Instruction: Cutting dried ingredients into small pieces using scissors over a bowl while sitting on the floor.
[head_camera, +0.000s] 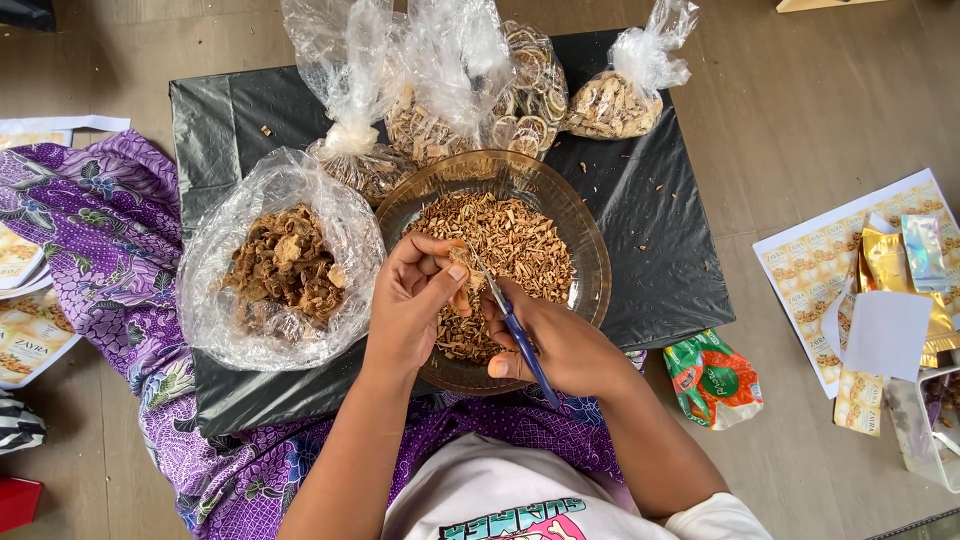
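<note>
Right of the glass bowl (590, 250): a green-orange pouch (712, 378), a yellow-white label sheet (830, 265) bearing gold pouches (890, 262); left of it, more label sheets (25, 340).

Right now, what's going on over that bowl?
A person sits on the floor and cuts dried brown pieces over a glass bowl already well filled with small cuttings. The left hand pinches one dried piece above the bowl, while the right hand works blue-handled scissors at it. An open plastic bag of larger uncut chunks sits left of the bowl, and more tied bags of dried material lie behind it, all on a black plastic sheet.
</note>
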